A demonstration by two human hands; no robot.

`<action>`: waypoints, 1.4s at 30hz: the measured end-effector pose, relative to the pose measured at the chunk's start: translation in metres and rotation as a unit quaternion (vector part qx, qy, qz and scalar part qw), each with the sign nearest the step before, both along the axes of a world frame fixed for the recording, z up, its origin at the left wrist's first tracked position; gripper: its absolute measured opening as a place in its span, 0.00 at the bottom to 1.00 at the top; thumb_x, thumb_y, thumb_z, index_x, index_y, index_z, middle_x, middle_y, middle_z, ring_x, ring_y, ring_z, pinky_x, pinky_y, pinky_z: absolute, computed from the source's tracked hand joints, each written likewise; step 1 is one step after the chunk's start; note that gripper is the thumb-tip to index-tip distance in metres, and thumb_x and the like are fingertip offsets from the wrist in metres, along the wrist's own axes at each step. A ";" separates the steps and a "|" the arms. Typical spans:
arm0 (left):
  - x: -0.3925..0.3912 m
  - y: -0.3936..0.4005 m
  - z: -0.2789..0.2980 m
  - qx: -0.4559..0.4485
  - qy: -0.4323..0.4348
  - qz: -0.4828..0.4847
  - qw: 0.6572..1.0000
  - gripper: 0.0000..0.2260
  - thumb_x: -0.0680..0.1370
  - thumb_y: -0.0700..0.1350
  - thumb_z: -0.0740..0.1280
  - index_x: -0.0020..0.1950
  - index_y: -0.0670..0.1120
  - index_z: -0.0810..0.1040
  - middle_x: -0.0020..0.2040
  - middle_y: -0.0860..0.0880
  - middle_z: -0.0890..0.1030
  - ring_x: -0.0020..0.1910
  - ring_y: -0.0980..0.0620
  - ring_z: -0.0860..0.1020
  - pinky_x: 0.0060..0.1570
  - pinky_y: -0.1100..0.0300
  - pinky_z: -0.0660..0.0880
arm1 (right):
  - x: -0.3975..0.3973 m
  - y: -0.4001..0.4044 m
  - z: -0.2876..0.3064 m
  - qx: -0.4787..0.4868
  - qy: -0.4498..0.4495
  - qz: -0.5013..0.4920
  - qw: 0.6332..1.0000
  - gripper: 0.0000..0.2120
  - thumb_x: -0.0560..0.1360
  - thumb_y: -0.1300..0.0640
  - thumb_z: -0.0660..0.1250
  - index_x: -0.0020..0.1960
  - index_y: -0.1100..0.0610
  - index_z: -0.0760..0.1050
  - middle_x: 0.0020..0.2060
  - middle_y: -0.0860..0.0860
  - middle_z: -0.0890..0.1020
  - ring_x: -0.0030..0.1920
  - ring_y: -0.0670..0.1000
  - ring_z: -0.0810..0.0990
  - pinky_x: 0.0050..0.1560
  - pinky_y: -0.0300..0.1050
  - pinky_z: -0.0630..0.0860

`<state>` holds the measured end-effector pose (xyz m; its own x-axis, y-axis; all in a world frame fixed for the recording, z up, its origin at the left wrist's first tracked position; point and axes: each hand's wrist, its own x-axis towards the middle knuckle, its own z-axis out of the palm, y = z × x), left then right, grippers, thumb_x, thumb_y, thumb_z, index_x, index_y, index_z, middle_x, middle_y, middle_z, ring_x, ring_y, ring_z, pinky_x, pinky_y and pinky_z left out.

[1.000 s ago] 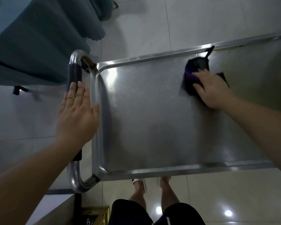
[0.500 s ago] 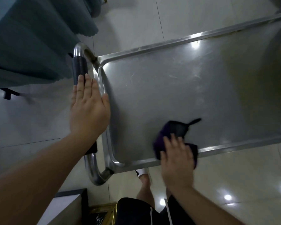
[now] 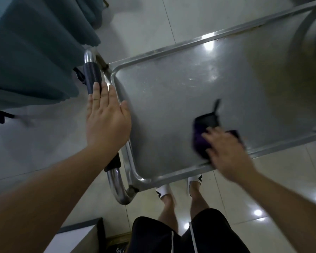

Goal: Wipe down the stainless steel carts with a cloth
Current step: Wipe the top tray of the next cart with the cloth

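Moved: right hand and the cloth have slid rightward along the near edge of the tray since half a second back; left hand hasn't budged.
Feet: white slippers on the glossy floor tiles, toes tucked just under the near rim.
Right hand: fingers spread flat, pressing the dark purple cloth onto the steel right beside the near rim (bit motion-blurred, so exact finger positions are a guess).
Left hand: open, fingers straight and together, palm resting on the black grip of the cart handle, thumb over the tray's short edge.
Cart: stainless top tray, scuffed, raised lip all round. Looks stiff and heavy, probably rolls, so bracing at the handle makes sense.
Cloth handling: soft, light and floppy, a corner sticks up past the fingers. I'd say it glides easily on steel, so a flat palm on top beats pinching it.
In the way: nothing on the tray itself. A white box corner sits near the left leg.
Further off: teal drapes hang close to the handle's far end, and could snag if the cart gets shoved that way.
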<state>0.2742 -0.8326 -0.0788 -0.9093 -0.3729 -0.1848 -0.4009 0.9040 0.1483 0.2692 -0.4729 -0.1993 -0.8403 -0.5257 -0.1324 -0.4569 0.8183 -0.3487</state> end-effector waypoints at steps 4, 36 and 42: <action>0.000 0.000 0.000 0.015 0.014 0.008 1.000 0.29 0.88 0.56 0.43 0.87 0.44 0.45 0.87 0.48 0.43 0.84 0.53 0.36 0.83 0.52 0.37 | -0.055 0.042 -0.005 0.027 0.014 -0.165 0.986 0.29 0.84 0.44 0.51 0.78 0.59 0.68 0.77 0.61 0.70 0.77 0.64 0.67 0.75 0.65 0.65; 0.000 -0.004 -0.009 0.028 0.051 0.024 0.998 0.29 0.87 0.57 0.43 0.87 0.46 0.51 0.87 0.50 0.50 0.84 0.56 0.38 0.82 0.55 0.37 | -0.150 -0.043 -0.012 0.035 -0.014 -0.211 0.977 0.34 0.82 0.37 0.48 0.82 0.53 0.57 0.81 0.60 0.61 0.81 0.63 0.57 0.81 0.61 0.53; -0.001 -0.003 -0.005 0.035 0.054 0.022 0.998 0.29 0.87 0.57 0.44 0.87 0.45 0.52 0.87 0.50 0.50 0.85 0.56 0.39 0.82 0.55 0.36 | -0.043 -0.201 0.005 -0.005 -0.010 -0.137 0.990 0.32 0.84 0.44 0.53 0.82 0.63 0.60 0.79 0.64 0.64 0.80 0.65 0.60 0.80 0.60 0.56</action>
